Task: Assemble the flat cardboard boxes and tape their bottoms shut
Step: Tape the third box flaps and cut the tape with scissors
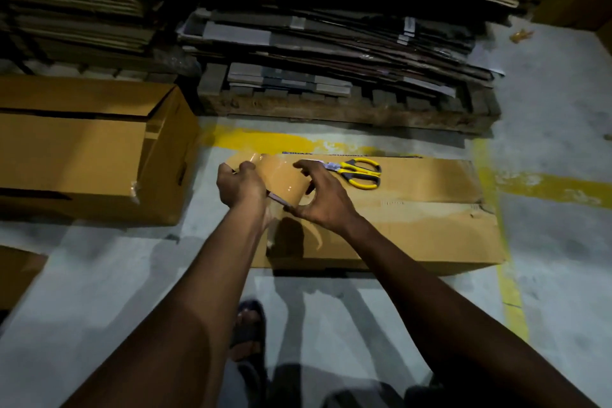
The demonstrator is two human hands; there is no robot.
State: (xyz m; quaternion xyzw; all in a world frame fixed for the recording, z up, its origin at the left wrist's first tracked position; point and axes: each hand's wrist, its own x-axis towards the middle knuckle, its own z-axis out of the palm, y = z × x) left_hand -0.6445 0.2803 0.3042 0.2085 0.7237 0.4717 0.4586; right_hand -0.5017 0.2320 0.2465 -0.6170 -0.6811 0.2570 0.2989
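Pulling tape off, by the look of it: the right hand [323, 199] has its fingers curled round the brown tape roll [284, 180], and the left hand [240, 189] pinches what seems to be the loose end, both over the left end of the cardboard box [424, 228] lying on the floor. Yellow-handled scissors [359, 172] sit on the box top, toward its far edge. My worry is the free strip folding onto itself or landing crooked off the flap seam if the pull goes slack.
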